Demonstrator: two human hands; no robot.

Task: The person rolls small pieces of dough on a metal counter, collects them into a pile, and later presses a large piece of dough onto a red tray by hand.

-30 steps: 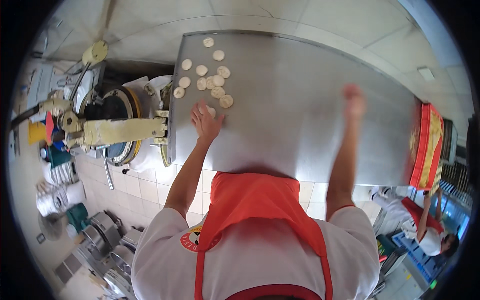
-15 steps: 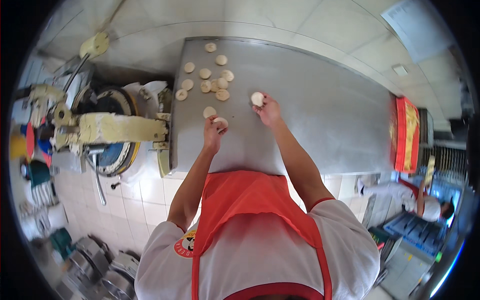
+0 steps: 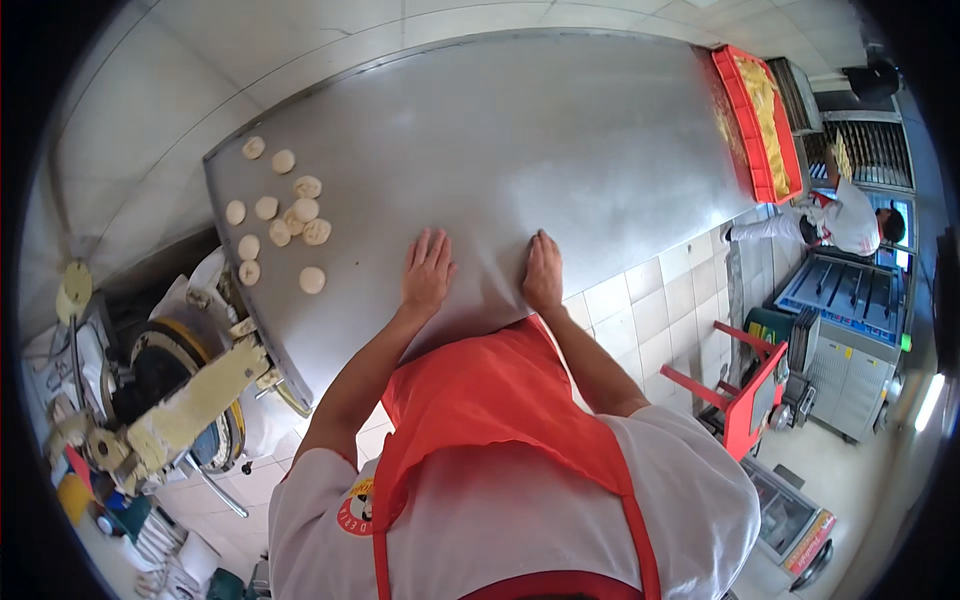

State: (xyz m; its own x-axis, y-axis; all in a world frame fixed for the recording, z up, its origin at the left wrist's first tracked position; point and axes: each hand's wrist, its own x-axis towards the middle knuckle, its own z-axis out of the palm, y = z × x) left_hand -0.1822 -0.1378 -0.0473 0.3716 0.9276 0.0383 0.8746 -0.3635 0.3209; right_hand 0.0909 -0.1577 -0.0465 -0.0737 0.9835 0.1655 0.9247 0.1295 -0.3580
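My left hand [image 3: 428,272] lies palm down on the steel table [image 3: 480,130] near its front edge, fingers stretched out. To its right, my right hand [image 3: 543,272] is also turned down on the metal, its fingers straight and close together. Neither hand shows anything gripped; whatever may lie under the palms is hidden. Left of my left hand sits a single round dough piece [image 3: 312,280]. Beyond it, toward the table's left end, several more pale dough rounds are scattered, some touching in a cluster [image 3: 304,210].
A red crate [image 3: 757,125] with yellow material inside stands at the table's right end. A cream-coloured machine [image 3: 195,400] adjoins the left end. Another person [image 3: 850,220] holds a tray by racks at the far right. A red stand [image 3: 740,390] is on the tiled floor.
My view has swung to the right. Each hand held a pale dough round; now both are palm down, closer together near the front edge, and those two rounds no longer show in them.
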